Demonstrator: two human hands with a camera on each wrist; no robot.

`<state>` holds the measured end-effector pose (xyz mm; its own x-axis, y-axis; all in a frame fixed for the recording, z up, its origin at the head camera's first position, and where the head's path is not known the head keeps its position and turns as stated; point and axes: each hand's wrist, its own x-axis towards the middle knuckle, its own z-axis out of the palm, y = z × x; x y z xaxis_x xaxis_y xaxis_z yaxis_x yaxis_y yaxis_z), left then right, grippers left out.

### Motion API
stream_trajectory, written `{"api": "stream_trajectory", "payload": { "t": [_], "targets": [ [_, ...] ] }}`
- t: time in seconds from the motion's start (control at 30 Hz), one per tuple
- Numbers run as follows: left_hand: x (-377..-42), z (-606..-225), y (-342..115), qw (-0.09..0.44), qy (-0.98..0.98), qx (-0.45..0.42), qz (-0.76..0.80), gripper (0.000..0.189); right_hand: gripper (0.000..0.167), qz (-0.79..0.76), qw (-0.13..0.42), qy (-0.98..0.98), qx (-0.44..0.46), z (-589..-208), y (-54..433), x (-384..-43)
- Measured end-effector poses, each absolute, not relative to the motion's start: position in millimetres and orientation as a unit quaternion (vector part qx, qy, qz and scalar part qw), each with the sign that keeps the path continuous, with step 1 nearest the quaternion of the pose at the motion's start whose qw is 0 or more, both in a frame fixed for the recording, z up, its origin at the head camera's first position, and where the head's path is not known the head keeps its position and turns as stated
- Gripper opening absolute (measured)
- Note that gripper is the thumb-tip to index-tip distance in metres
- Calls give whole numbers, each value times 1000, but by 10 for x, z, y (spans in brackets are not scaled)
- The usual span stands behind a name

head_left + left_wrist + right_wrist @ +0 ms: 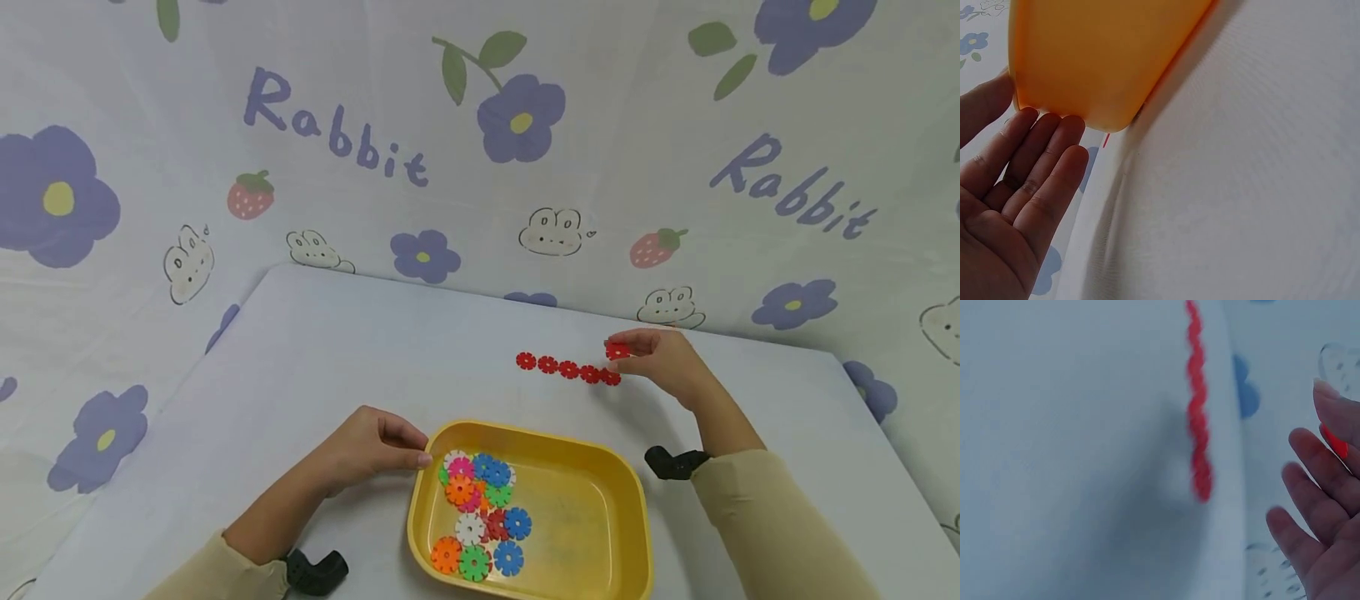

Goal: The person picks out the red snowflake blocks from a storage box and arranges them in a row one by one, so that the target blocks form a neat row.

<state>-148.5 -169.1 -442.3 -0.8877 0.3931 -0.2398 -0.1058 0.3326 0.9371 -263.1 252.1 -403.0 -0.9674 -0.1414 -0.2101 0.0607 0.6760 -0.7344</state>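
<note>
the right hand point(663, 367) is held above the table point(300, 350), beyond the far right corner of the yellow tray point(577, 542), its forearm reaching up past the tray's right side. thumb and forefinger are clamped on a red disc point(618, 350); in the right wrist view the other fingers stand apart, loosely stretched. the held disc is off the table, just over the right end of a row of red discs point(568, 367), five in line, lying beyond the tray.

the left hand point(367, 446) is at the tray's far left corner, its forearm slanting in from the near left. thumb at the rim and fingertips against the outer wall, it lightly holds that corner, the fingers only slightly bent. loose discs point(460, 489) in orange, green, blue, white, pink and red lie in the tray's left half.

both sleeves point(757, 517) are beige, each with a black device point(675, 463) at the cuff. on the patterned cloth point(450, 196) behind the tray, "rabbit" point(330, 129) is written twice in purple letters, among flowers, strawberries and rabbit faces.
</note>
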Motion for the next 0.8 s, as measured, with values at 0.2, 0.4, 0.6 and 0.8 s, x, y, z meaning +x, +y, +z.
{"api": "stream_trajectory", "payload": {
  "t": [0.2, 0.4, 0.6, 0.8],
  "targets": [
    [-1473, -4445, -1686, 221, 787, 87, 569, 28, 57, -347, 140, 927, 24, -4395, 2794, -2670],
    [-1475, -4474, -1685, 227, 789, 82, 566, 27, 62, -332, 140, 931, 52, -4609, 2907, -2703],
    [-1489, -4471, -1689, 224, 789, 87, 565, 29, 55, -311, 118, 943, 24, -4642, 2905, -2733],
    [-1493, -4457, -1694, 225, 791, 81, 564, 30, 57, -296, 128, 946, 21, -4614, 2892, -2754]
  ]
}}
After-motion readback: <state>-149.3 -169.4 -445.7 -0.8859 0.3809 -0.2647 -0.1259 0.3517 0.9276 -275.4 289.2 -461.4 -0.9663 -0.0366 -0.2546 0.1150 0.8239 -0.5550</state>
